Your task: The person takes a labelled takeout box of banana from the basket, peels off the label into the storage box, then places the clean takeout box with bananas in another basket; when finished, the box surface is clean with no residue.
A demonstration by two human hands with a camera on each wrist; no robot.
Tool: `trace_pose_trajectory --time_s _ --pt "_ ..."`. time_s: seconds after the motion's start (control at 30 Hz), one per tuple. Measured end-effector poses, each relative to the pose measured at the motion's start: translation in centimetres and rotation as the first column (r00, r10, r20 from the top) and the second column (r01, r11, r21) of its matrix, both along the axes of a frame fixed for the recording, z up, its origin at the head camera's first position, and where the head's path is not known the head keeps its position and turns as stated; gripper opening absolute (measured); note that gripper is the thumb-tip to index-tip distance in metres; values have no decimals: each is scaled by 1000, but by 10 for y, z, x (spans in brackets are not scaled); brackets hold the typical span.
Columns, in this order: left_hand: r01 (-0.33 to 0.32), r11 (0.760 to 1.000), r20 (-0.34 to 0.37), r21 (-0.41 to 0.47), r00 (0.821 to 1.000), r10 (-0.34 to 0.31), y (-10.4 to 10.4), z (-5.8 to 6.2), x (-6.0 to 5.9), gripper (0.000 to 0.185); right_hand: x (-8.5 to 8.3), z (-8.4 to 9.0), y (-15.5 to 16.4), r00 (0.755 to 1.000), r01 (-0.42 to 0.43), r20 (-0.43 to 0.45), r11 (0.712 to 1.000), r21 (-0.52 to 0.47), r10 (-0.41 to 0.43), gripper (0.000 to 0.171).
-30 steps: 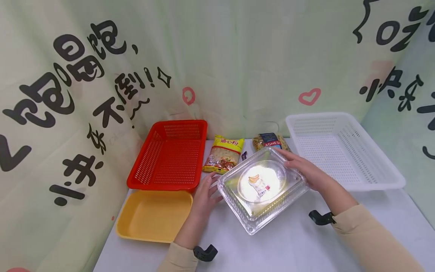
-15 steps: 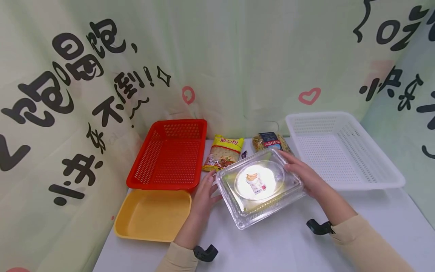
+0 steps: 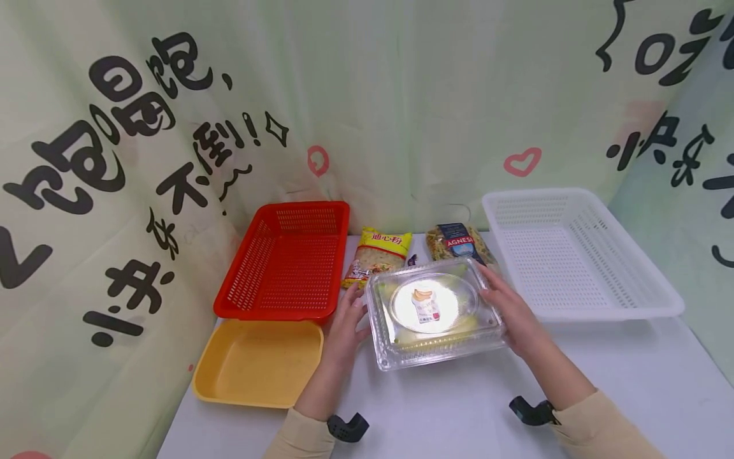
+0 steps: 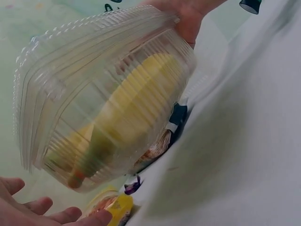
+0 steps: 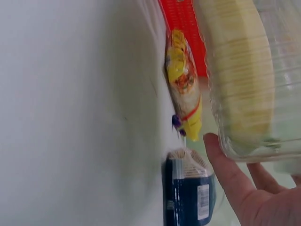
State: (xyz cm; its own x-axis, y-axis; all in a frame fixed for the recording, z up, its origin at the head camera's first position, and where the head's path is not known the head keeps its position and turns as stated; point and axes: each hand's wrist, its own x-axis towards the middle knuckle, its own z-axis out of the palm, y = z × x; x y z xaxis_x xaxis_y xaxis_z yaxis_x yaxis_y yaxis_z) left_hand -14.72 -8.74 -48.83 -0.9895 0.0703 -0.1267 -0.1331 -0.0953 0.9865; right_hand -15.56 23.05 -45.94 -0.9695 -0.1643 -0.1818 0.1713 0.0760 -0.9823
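Observation:
A clear plastic clamshell box (image 3: pixel 432 312) with a banana-picture label on its lid is held above the table, slightly tilted. Yellow bananas (image 4: pixel 141 101) with greenish ends show through its ribbed wall in the left wrist view. My right hand (image 3: pixel 516 312) grips the box at its right end, fingers reaching beneath it in the right wrist view. Beside the opposite end is my left hand (image 3: pixel 344 328), fingers spread and relaxed; in the left wrist view a gap separates its fingertips (image 4: pixel 70 214) from the box.
Behind the box lie a yellow pasta bag (image 3: pixel 378 255), a dark-labelled AGNESI pasta bag (image 3: pixel 459 241) and a small purple wrapper (image 3: pixel 411 261). A red basket (image 3: pixel 338 268) and yellow tray (image 3: pixel 258 403) are on the left. On the right stands a white basket (image 3: pixel 636 312).
The box has turned in my right hand's grip, becoming more level across the head view, and shifted slightly lower. My right hand came a little nearer and left; the left hand barely moved.

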Motion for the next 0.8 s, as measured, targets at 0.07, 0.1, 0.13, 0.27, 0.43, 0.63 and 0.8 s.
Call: trace_pose_trajectory --time_s 0.07,0.1,0.13,0.27,0.43,0.63,0.8 --pt "0 999 -4 -33 1000 0 1 0 0 58 4 -1 -2 1000 18 7 1000 -20 -18 56" --pt "2 999 -4 -47 1000 -2 1 -1 0 59 5 -2 -3 1000 26 11 999 -29 -26 56" --pt "6 998 -1 -59 1000 -6 2 0 1 60 7 -3 -4 999 36 12 999 -34 -36 56" --pt "39 997 3 -74 999 -39 3 1 3 66 13 -5 -9 997 82 11 996 -38 -81 56" --pt "69 996 16 -57 998 -68 6 3 3 69 19 -7 -16 991 133 6 991 3 -133 57" --pt "102 995 22 -17 995 -102 9 4 2 71 25 -8 -23 979 201 27 979 26 -202 57" --pt "147 987 20 62 989 -148 9 5 3 66 30 -8 -28 973 226 37 974 28 -227 58"
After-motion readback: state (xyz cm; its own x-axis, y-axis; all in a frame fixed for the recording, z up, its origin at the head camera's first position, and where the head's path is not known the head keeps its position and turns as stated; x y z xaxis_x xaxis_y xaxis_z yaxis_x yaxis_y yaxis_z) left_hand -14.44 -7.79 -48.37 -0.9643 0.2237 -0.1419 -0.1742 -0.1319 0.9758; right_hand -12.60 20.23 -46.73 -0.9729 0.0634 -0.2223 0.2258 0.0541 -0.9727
